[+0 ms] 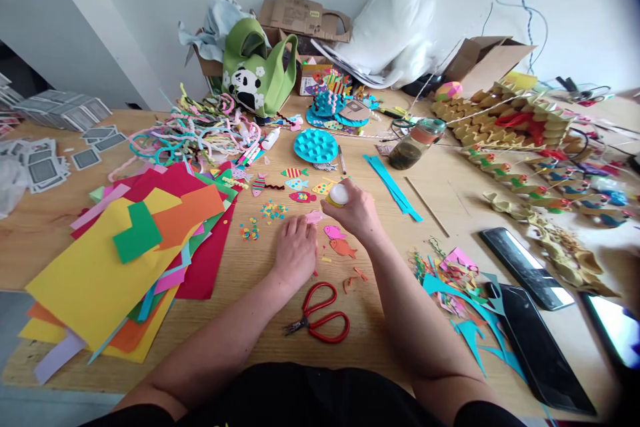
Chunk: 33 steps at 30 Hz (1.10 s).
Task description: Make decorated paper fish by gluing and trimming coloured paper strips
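My left hand (297, 250) rests on the table, fingers together, their tips holding a light pink paper fish (314, 217) down. Closed around a stubby glue stick (339, 194) with a round white end and yellow rim, my right hand (359, 212) is just above and right of that fish. Its lower end is hidden. A bright pink fish (335, 232) and an orange fish (343, 249) lie below my right hand. Several decorated paper fish, including a red one (303, 197), lie beyond my hands. Small paper dots (274, 211) are scattered left of them. Red-handled scissors (320, 317) lie open near me.
Coloured paper sheets (80, 273) pile at left, below tangled pipe cleaners (193, 133). A blue scalloped disc (315, 147), blue strips (393, 187), a glass jar (417, 143) and a wooden stick (427, 207) lie ahead. Paper scraps (465, 290) and phones (537, 347) are at right.
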### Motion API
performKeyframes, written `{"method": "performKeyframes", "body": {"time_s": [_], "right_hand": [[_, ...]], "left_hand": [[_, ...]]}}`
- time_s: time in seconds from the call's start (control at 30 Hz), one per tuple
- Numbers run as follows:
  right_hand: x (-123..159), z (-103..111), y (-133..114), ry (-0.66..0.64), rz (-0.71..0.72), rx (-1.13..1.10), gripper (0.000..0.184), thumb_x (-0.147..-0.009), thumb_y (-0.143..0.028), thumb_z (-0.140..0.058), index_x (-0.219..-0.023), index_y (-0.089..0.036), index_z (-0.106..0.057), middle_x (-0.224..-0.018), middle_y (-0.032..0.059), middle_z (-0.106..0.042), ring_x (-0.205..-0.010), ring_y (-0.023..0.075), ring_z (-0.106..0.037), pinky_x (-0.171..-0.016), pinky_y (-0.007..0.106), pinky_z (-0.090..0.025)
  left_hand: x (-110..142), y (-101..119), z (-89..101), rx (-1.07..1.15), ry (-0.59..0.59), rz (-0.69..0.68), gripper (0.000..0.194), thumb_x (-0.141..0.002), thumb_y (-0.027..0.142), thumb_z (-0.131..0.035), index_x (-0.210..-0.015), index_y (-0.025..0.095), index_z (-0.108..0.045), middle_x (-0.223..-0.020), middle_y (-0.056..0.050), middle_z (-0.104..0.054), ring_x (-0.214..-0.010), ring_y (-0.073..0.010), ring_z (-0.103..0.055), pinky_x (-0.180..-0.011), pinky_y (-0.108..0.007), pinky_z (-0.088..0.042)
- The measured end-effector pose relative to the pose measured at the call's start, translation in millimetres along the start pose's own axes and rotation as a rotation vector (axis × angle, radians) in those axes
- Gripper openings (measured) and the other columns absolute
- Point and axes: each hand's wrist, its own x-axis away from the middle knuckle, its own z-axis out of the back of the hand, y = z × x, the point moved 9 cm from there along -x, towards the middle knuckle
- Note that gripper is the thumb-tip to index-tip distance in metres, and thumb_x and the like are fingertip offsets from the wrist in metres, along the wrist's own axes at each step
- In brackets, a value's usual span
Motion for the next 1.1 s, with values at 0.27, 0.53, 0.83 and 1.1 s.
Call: {"method": "performKeyframes", "body": {"time_s": [0.27,0.53,0.83,1.1], "right_hand": [[0.9,-4.0,-3.0,0.008,0.034,0.009,0.028,-0.065,-0.043,-0.062,-0.074,-0.022,-0.046,-0.068,0.0,-0.059,-0.059,0.0164,-0.054,-0.054,0.026,-0.036],[0.5,6.0,-3.2,0.066,0.028,0.029,0.028,-0.065,-0.043,-0.062,-0.072,-0.023,-0.044,-0.063,-0.0004,-0.056,-0.058,0.0171,-0.053,-0.054,0.027,-0.037],[0.8,4.5,0.2,0.066,-0.024,0.005,0.029,-0.064,-0.043,-0.064,-0.073,-0.022,-0.045,-0.066,0.0002,-0.058,-0.058,0.0168,-0.052,-0.055,0.027,-0.038],[4.6,-6.2,-8.7,0.052,0.02,-0.088,0.03,-0.066,-0.045,-0.064,-0.077,-0.022,-0.05,-0.069,0.0004,-0.06,-0.064,0.0176,-0.055,-0.058,0.028,-0.04]], "left_hand": [[-0.4,0.2,-0.7,-0.008,-0.007,0.001,0.038,-0.083,0.02,-0.05,-0.12,0.012,-0.052,-0.128,-0.017,-0.051,-0.121,-0.0291,-0.042,-0.102,-0.046,-0.033],[-0.1,-0.6,-1.8,-0.008,-0.003,0.007,0.04,-0.082,0.02,-0.05,-0.122,0.015,-0.051,-0.129,-0.015,-0.051,-0.121,-0.0302,-0.042,-0.1,-0.048,-0.035],[0.2,0.0,-1.9,-0.033,-0.002,-0.001,0.037,-0.083,0.021,-0.05,-0.119,0.012,-0.053,-0.128,-0.016,-0.051,-0.119,-0.0303,-0.043,-0.102,-0.045,-0.034],[0.1,1.0,0.9,-0.024,0.006,-0.003,0.039,-0.083,0.019,-0.049,-0.122,0.014,-0.05,-0.13,-0.015,-0.05,-0.122,-0.0298,-0.042,-0.101,-0.047,-0.034]]}}
